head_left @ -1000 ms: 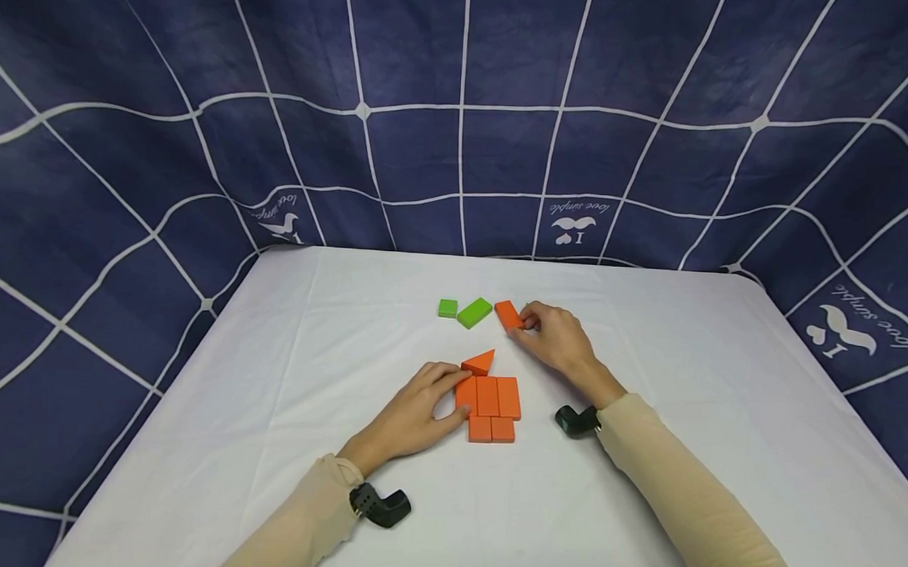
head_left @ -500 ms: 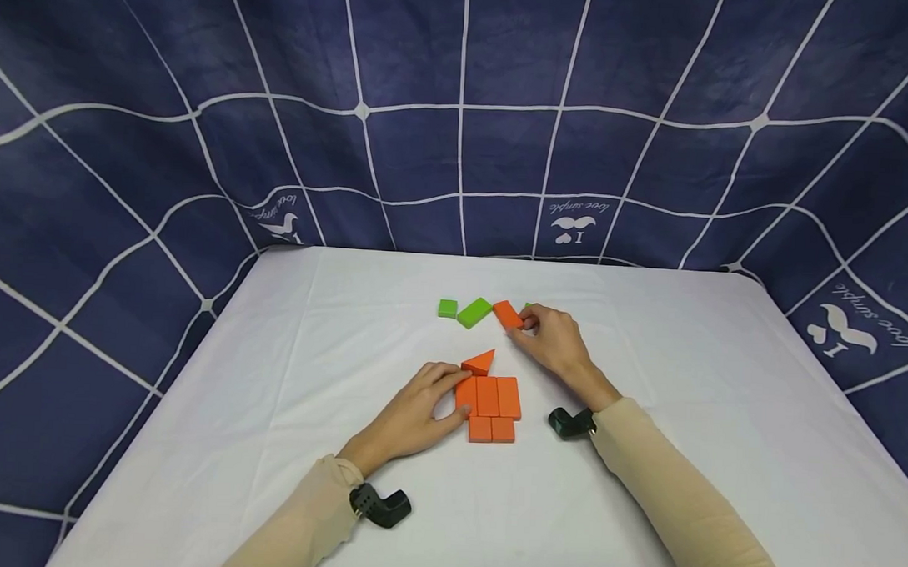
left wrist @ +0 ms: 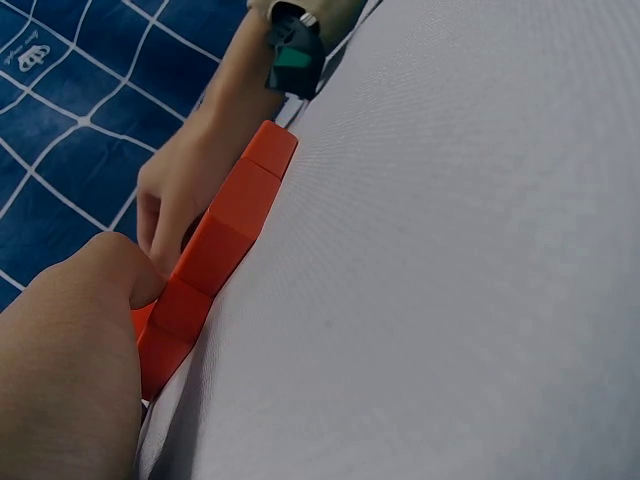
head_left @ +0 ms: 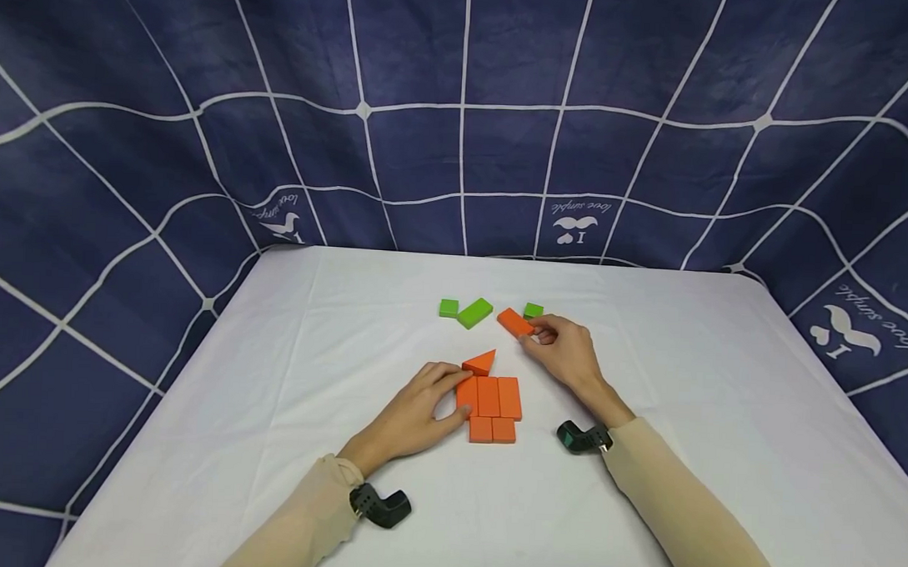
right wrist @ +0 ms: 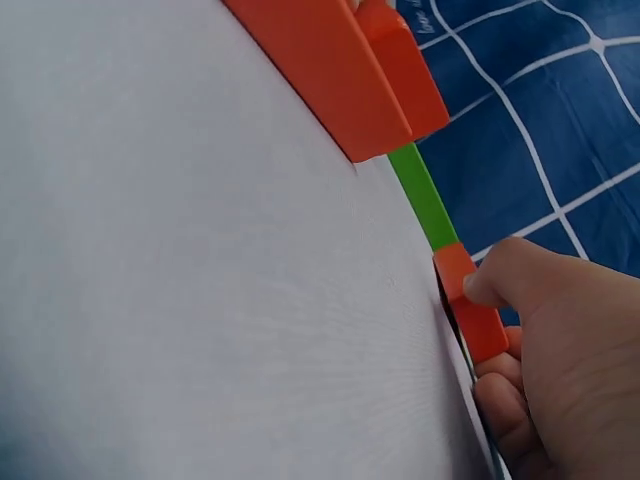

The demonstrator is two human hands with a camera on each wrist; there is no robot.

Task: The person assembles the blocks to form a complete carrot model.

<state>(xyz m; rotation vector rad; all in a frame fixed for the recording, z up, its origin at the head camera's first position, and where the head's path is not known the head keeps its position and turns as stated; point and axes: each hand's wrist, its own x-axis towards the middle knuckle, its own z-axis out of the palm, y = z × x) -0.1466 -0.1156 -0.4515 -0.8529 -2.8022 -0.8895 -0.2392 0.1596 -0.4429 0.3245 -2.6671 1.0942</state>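
In the head view, my right hand pinches one end of an orange rectangular block between thumb and fingers. The right wrist view shows the thumb pressed on that block, one edge raised off the cloth. My left hand rests at the left side of a flat group of orange blocks, fingertips at the top edge and thumb at the lower left. Three blocks form the upper row, two smaller ones sit below. An orange triangular block stands above the group, close to the left fingertips.
A small green block and a longer, slanted green block lie at the back. Another small green block sits just behind the right hand. White cloth covers the table, with a dark blue gridded curtain behind.
My right hand has shifted slightly right and towards me, turning the orange block flatter. The green block behind that hand now shows more fully. My left hand has stayed still.
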